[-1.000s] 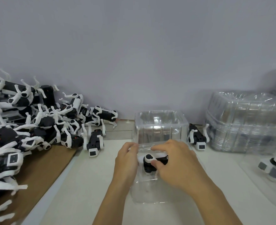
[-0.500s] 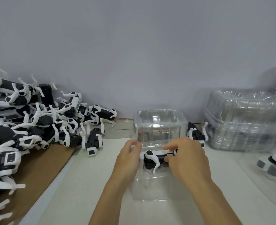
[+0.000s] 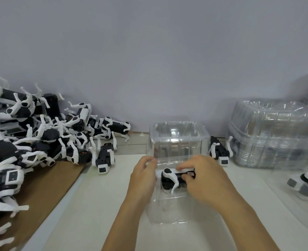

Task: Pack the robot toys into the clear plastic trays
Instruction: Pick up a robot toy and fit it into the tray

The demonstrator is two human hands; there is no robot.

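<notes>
Hands, two: right hand (image 3: 206,180) pinching one robot toy (image 3: 175,179) in one clear tray (image 3: 167,212), left hand (image 3: 143,178) gripping its edge.

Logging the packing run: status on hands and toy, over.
Right hand pinches robot toy inside clear tray. Left hand grips tray's left edge. Nothing blocking; loose toy beside tray.

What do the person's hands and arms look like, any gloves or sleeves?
Both are bare: no gloves on the left hand or right hand, and no sleeves, watch, rings or bands on the forearms as far as the frame shows.
</notes>
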